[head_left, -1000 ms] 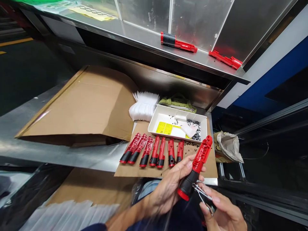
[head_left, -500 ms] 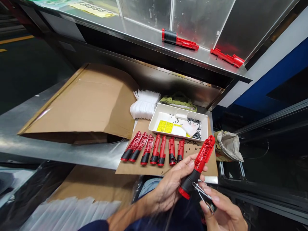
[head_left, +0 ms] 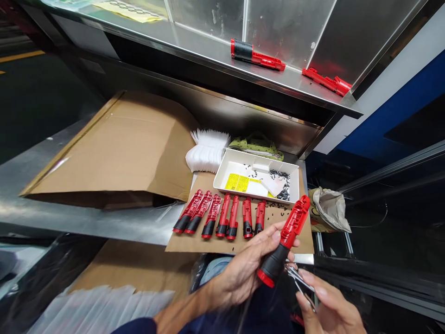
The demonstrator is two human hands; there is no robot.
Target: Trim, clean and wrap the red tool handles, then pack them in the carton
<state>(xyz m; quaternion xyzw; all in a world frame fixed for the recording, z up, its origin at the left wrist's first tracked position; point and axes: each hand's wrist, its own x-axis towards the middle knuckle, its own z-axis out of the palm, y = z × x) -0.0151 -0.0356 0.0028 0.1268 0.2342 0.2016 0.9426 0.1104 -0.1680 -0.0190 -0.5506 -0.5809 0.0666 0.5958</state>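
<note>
My left hand is wrapped round a red and black plastic tool housing, held tilted with its ribbed inner side up. My right hand pinches a small silver nail clipper between thumb and fingers. The clipper's jaw end is close to the housing's black grip; whether they touch is hard to see. Beyond my hands, several similar red and black housings lie in a row on a cardboard sheet. Small black pieces are scattered beside them.
Behind the row sits a white tray with black bits and yellow labels. White foam sleeves and a large cardboard box stand to its left. Two red parts rest on the metal shelf. A paper bag is at right.
My right hand has drawn the nail clipper a little right, away from the housing's black grip. The housing has turned slightly in my left hand. The view has shifted a little.
</note>
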